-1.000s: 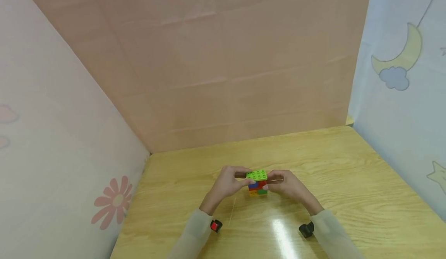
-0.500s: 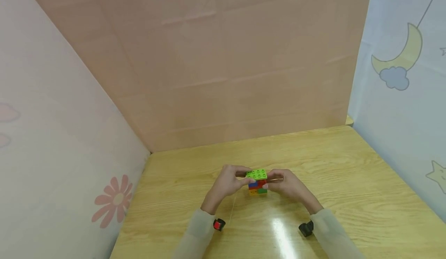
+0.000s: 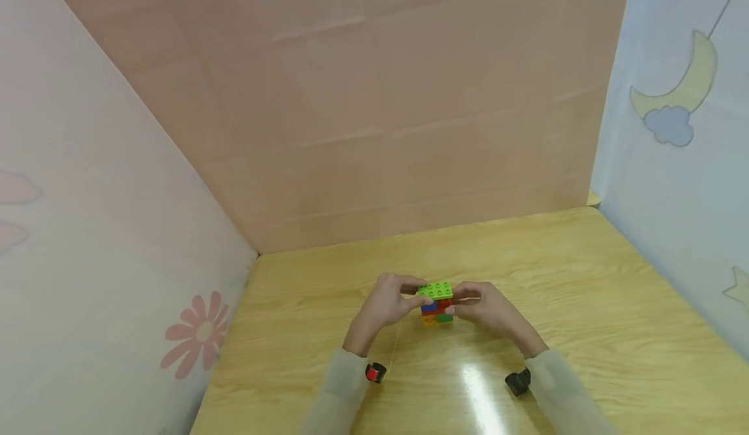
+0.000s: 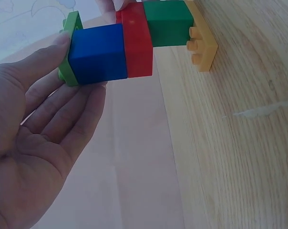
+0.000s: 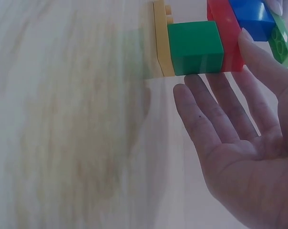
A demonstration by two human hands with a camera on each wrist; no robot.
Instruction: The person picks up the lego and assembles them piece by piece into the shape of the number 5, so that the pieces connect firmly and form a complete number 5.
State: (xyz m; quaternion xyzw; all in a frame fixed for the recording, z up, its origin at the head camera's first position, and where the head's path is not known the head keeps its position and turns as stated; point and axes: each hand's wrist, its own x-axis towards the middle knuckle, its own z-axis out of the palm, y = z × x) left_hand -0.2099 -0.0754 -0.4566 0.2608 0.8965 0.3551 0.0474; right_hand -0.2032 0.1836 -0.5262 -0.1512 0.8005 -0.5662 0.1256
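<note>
A stack of toy building bricks stands on the table in the head view, between both hands. On top is a lime-green plate (image 3: 435, 290), with a blue brick (image 4: 98, 55) under its left side. Red pieces (image 4: 138, 43) run across the middle. Below them, on the right, sits a green brick (image 5: 195, 47) on a yellow-orange plate (image 4: 206, 40). My left hand (image 3: 383, 308) pinches the lime-green plate and blue brick, thumb in front and fingers behind. With its thumb on the red part and its fingers behind, my right hand (image 3: 488, 308) grips the stack's right side.
The wooden table (image 3: 316, 292) spreads around the stack. A brown-pink panel (image 3: 374, 129) rises at the back edge, and patterned walls flank both sides. Dark wrist devices (image 3: 517, 383) sit by the sleeves.
The head view has shifted slightly, so the stack and hands appear a little further right. Both hands keep the same hold on the bricks.
</note>
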